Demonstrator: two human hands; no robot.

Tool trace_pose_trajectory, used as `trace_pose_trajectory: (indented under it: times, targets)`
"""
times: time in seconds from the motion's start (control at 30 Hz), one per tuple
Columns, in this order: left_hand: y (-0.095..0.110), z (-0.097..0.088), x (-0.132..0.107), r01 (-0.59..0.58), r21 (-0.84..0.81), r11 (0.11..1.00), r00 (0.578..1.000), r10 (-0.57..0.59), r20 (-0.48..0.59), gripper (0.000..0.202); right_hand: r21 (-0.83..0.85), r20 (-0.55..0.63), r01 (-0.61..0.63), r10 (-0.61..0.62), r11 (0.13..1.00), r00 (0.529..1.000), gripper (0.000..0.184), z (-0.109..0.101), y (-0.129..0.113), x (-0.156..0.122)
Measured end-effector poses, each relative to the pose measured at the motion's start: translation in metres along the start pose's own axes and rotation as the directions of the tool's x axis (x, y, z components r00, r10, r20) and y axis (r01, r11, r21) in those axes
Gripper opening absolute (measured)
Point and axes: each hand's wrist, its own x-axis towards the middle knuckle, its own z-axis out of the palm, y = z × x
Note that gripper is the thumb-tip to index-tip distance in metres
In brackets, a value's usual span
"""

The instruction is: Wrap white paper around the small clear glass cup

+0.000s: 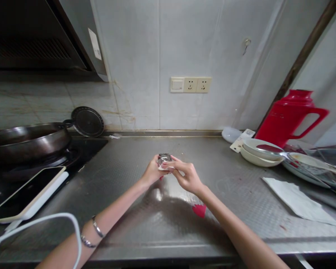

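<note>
Both hands meet over the middle of the steel counter (123,220). My left hand (151,172) is closed around a small, rounded, dark shiny object (164,157), whose kind I cannot make out. From the other side my right hand (187,175) reaches over it, fingers bent together against its near side. A white scrap (162,167), perhaps paper or tissue, shows under the right fingertips. The fingers cover most of the object's lower part. A bit of red shows just below the hands, and a red torn piece (199,210) lies on the counter beside my right forearm.
Left are a pan (30,140) on the stove, a round black disc (88,121), and a phone (28,194) with a white cable (58,215). Right are a red thermos jug (289,117), stacked bowls (259,158), dishes, and a white paper sheet (298,200).
</note>
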Motion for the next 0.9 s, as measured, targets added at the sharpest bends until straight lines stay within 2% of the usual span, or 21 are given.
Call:
trace_pose_trajectory:
  times: [0.07, 0.1, 0.17, 0.23, 0.33, 0.43, 0.53, 0.6, 0.67, 0.77, 0.83, 0.9]
  targets:
    - [0.001, 0.0, 0.0, 0.021, 0.015, 1.0, 1.0, -0.021, -0.003, 0.058, 0.015, -0.106, -0.105, 0.106, 0.994, 0.989, 0.026, -0.002, 0.0, 0.001]
    - [0.001, 0.0, 0.0, 0.02, 0.027, 0.999, 1.0, -0.02, 0.0, 0.058, 0.02, -0.196, -0.174, 0.175, 0.985, 0.965, 0.025, -0.003, 0.001, 0.002]
    - [0.0, 0.001, -0.001, -0.017, 0.061, 0.998, 1.0, 0.016, 0.016, 0.058, 0.053, -0.365, -0.302, 0.3, 0.952, 0.881, 0.027, -0.006, 0.006, 0.003]
    - [-0.001, 0.001, -0.003, -0.07, 0.092, 0.993, 0.997, 0.068, 0.028, 0.06, 0.116, -0.414, -0.378, 0.391, 0.918, 0.822, 0.031, -0.007, 0.012, 0.005]
    - [-0.003, 0.003, -0.005, -0.137, 0.09, 0.987, 0.989, 0.13, 0.076, 0.07, 0.271, -0.291, -0.432, 0.501, 0.86, 0.815, 0.035, -0.005, 0.018, 0.007]
    - [-0.005, 0.003, -0.005, -0.182, 0.034, 0.983, 0.977, 0.177, 0.121, 0.076, 0.489, -0.086, -0.503, 0.613, 0.713, 0.785, 0.037, -0.004, 0.016, 0.009]
    - [-0.007, 0.004, -0.003, -0.186, -0.015, 0.982, 0.974, 0.187, 0.132, 0.076, 0.631, 0.105, -0.524, 0.606, 0.572, 0.788, 0.036, -0.004, 0.008, 0.01]
    - [-0.009, 0.004, -0.001, -0.182, -0.04, 0.982, 0.975, 0.186, 0.124, 0.076, 0.665, 0.174, -0.522, 0.569, 0.534, 0.804, 0.043, -0.005, 0.003, 0.009]
    - [-0.011, 0.004, 0.0, -0.172, -0.064, 0.983, 0.977, 0.179, 0.114, 0.078, 0.669, 0.199, -0.525, 0.554, 0.526, 0.809, 0.05, -0.006, 0.001, 0.009]
    - [-0.012, 0.005, 0.001, -0.135, -0.087, 0.987, 0.981, 0.145, 0.126, 0.084, 0.649, 0.171, -0.517, 0.555, 0.558, 0.814, 0.051, -0.006, 0.002, 0.009]
    - [-0.011, 0.004, 0.0, -0.113, -0.1, 0.989, 0.975, 0.129, 0.178, 0.093, 0.628, 0.142, -0.52, 0.572, 0.579, 0.808, 0.048, -0.006, 0.004, 0.009]
    - [-0.008, 0.003, -0.002, -0.107, -0.072, 0.992, 0.961, 0.122, 0.25, 0.108, 0.616, 0.115, -0.546, 0.621, 0.568, 0.775, 0.044, -0.007, 0.008, 0.008]
